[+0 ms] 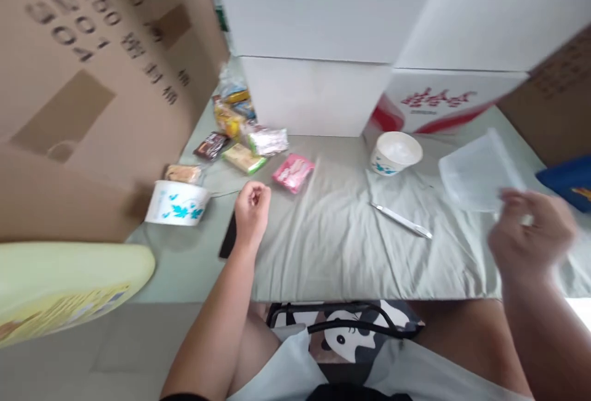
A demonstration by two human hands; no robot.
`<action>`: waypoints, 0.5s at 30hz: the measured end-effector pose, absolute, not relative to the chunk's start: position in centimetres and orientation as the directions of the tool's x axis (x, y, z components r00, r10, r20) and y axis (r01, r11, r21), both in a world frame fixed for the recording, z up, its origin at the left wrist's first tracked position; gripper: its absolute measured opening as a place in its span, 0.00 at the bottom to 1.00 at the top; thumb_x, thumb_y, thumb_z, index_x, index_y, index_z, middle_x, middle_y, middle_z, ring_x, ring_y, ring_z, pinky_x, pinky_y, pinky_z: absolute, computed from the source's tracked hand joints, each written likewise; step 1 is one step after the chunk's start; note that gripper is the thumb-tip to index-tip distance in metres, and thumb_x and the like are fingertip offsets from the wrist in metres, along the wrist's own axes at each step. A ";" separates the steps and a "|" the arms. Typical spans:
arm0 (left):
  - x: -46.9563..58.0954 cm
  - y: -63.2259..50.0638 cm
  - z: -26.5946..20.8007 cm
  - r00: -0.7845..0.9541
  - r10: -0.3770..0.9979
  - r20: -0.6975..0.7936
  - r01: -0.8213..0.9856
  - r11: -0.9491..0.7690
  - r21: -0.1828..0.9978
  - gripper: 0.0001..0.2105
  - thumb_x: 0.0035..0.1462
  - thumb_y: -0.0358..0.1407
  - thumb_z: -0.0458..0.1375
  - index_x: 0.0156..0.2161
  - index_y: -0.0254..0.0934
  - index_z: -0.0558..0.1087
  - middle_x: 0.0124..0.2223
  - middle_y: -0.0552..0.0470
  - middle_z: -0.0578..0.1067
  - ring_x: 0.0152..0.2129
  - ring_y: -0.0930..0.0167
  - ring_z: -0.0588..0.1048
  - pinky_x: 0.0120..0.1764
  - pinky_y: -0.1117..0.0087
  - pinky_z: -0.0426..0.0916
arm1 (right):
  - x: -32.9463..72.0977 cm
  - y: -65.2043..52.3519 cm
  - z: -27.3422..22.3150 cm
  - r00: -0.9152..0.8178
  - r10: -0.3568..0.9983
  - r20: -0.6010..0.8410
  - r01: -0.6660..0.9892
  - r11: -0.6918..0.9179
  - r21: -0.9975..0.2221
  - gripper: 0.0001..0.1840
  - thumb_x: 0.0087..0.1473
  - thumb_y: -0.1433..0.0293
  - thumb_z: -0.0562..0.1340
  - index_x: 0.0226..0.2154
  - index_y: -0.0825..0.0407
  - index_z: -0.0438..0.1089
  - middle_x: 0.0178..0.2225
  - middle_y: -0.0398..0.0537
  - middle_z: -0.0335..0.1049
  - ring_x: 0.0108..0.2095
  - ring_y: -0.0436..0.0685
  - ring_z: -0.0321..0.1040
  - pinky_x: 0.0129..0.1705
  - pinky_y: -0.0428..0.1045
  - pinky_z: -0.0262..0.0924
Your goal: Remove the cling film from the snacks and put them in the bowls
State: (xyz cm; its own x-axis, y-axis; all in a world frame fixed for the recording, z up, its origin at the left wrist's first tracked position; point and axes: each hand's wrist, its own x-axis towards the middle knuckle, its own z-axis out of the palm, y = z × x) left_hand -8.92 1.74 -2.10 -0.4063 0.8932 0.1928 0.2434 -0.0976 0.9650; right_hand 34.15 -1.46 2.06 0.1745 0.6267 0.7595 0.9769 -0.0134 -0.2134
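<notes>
My left hand (253,210) is curled into a loose fist over the table, with a hollow showing between thumb and fingers and nothing visible inside. Partly behind it lies a flat dark object (228,238), perhaps a phone. A pink snack packet (293,173) is just beyond it to the right. My right hand (530,231), somewhat blurred, is also curled, with no object visible in it. Its fingertips overlap the near edge of a clear plastic container (480,173); I cannot tell whether they touch. A white craft knife or pen-like tool (402,221) lies between the hands.
A paper bowl (397,153) stands at centre right; another (178,204) lies tipped at the left beside a brown snack (183,173). Several wrapped snacks (242,157) lie further back. White boxes (314,93), a large carton (115,99) and a pale yellow bottle (74,284) surround the table.
</notes>
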 end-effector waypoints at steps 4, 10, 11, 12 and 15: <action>-5.0 3.3 -1.9 -0.231 0.896 0.380 0.640 -0.154 0.753 0.05 0.52 0.37 0.62 0.33 0.41 0.72 0.38 0.49 0.73 0.39 0.65 0.74 0.48 0.63 0.70 | 37.2 0.2 -0.7 0.220 0.759 0.613 0.962 -0.065 -0.264 0.14 0.61 0.60 0.57 0.34 0.46 0.78 0.35 0.57 0.78 0.41 0.68 0.73 0.49 0.63 0.60; -1.4 7.7 -1.8 -0.120 0.977 0.174 0.877 0.022 0.481 0.24 0.47 0.35 0.71 0.51 0.45 0.76 0.60 0.38 0.71 0.60 0.46 0.67 0.61 0.42 0.61 | 35.2 -1.4 -2.0 0.211 0.747 0.631 0.957 -0.026 -0.289 0.17 0.60 0.64 0.60 0.50 0.45 0.76 0.56 0.64 0.72 0.62 0.79 0.65 0.59 0.72 0.57; -1.5 8.2 -1.6 -0.132 0.982 0.134 0.889 0.057 0.454 0.23 0.47 0.33 0.70 0.51 0.46 0.77 0.58 0.39 0.72 0.59 0.46 0.68 0.60 0.41 0.61 | 34.4 -2.0 -2.2 0.160 0.757 0.634 0.950 0.056 -0.306 0.15 0.61 0.65 0.60 0.48 0.46 0.76 0.52 0.63 0.74 0.58 0.76 0.70 0.58 0.70 0.60; -1.7 8.5 -1.4 -0.149 0.983 0.110 0.895 0.087 0.437 0.22 0.47 0.30 0.69 0.49 0.46 0.77 0.56 0.40 0.73 0.57 0.47 0.69 0.60 0.41 0.61 | 33.7 -2.4 -2.5 0.084 0.786 0.613 0.934 0.152 -0.323 0.13 0.62 0.66 0.59 0.47 0.46 0.75 0.49 0.61 0.76 0.53 0.73 0.73 0.56 0.67 0.63; -2.3 8.0 -0.3 -0.210 0.974 0.085 0.826 0.130 0.548 0.19 0.46 0.27 0.66 0.45 0.42 0.78 0.49 0.42 0.77 0.52 0.52 0.73 0.57 0.46 0.65 | 31.7 -2.9 -3.9 -0.108 0.883 0.457 0.884 0.296 -0.363 0.16 0.63 0.65 0.58 0.51 0.48 0.73 0.51 0.59 0.76 0.49 0.70 0.74 0.51 0.64 0.67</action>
